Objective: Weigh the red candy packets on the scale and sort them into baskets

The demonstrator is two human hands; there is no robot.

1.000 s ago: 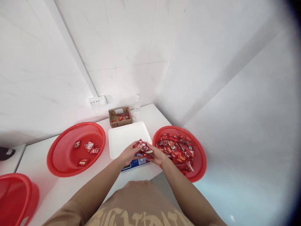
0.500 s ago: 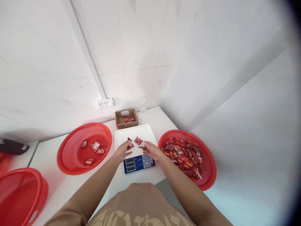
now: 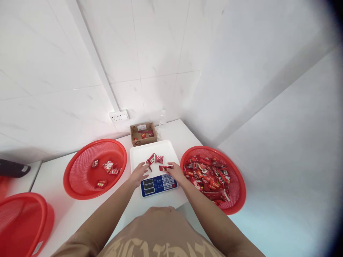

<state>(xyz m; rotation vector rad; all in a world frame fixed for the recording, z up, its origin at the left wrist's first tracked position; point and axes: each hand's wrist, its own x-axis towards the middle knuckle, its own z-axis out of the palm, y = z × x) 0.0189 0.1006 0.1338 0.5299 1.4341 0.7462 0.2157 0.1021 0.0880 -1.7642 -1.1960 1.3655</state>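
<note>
My left hand point(image 3: 138, 175) is over the left side of the white scale point(image 3: 138, 151), fingers spread. A thin, dark red packet point(image 3: 149, 166), seen nearly edge-on, is by its fingertips; whether it touches them is unclear. My right hand point(image 3: 176, 172) pinches the right end of a small red candy packet point(image 3: 164, 168) above the scale's lower right part. Beyond the hands, a red-and-white packet point(image 3: 151, 158) and a pinkish red patterned packet point(image 3: 159, 159) lie side by side on the scale's tray. The scale's blue panel point(image 3: 158, 185) faces me.
To the right, a red mesh basket point(image 3: 242, 189) holds many red packets. Another red basket point(image 3: 70, 169) at the left holds several. A cardboard box point(image 3: 144, 141) with packets and a clear bottle point(image 3: 162, 119) stand behind the scale. A third red basket point(image 3: 44, 214) is at the lower left.
The red-and-white packet has left my left hand and now lies beside the patterned one. My left fingers have spread. The packet in my right hand now shows more of its face.
</note>
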